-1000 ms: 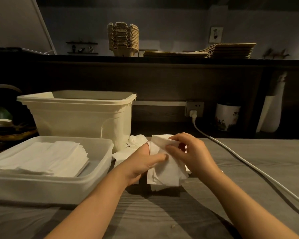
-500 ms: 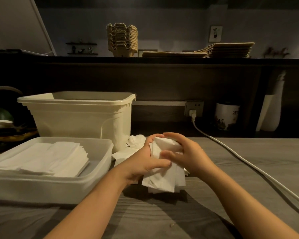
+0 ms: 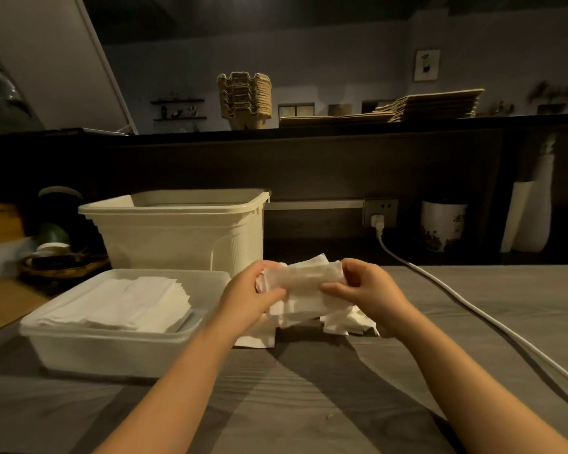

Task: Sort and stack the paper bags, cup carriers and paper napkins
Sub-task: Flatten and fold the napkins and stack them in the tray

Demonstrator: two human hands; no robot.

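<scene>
Both hands, left hand (image 3: pixel 246 294) and right hand (image 3: pixel 371 291), pinch a folded paper napkin (image 3: pixel 305 285) above loose napkins (image 3: pixel 348 322) on the bench (image 3: pixel 309 404), beside a tray (image 3: pixel 112 350) of stacked napkins (image 3: pixel 128 306).

One head-worn camera is looking forward and slightly down across the table (image 3: pixel 309 404) — sitting close, facing the shelf (image 3: pixel 194 134) beyond it.

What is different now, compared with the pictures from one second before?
The left hand and right hand have turned the napkin they hold: it hung downward between them, now it lies sideways, stretched from one hand to the other, and the hands are farther apart. Both grip it as before; nothing was let go. The loose napkins beneath, the napkin stack in the tray and the tall bin stayed put.
</scene>
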